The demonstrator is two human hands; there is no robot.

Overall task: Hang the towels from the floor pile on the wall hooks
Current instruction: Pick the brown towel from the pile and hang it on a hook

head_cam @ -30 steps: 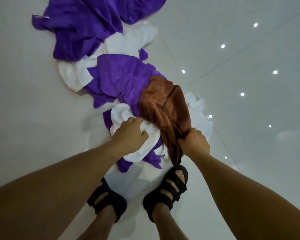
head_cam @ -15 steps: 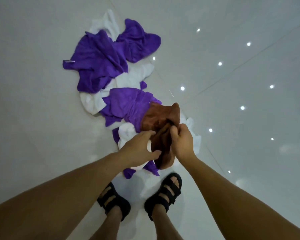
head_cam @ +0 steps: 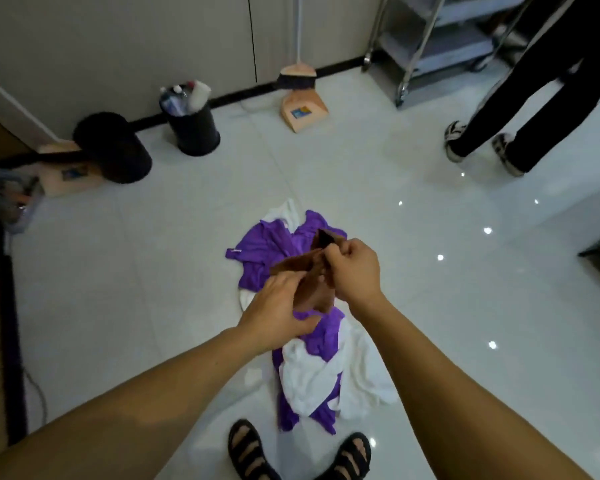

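The brown towel [head_cam: 312, 282], soft and crumpled, is up off the floor, bunched between both hands above the pile. The right hand [head_cam: 355, 271] pinches its upper edge, fingers curled tight; the left hand [head_cam: 279, 311] grips the lower folds. Below lies the pile [head_cam: 309, 362], rumpled purple and white cloth spread on glossy white tiles [head_cam: 447, 306], just ahead of two black strapped sandals [head_cam: 248, 452]. Further out, a round black bin [head_cam: 193, 128] stuffed with bottles stands by the wall, a peach dustpan [head_cam: 303, 110] leaning nearby.
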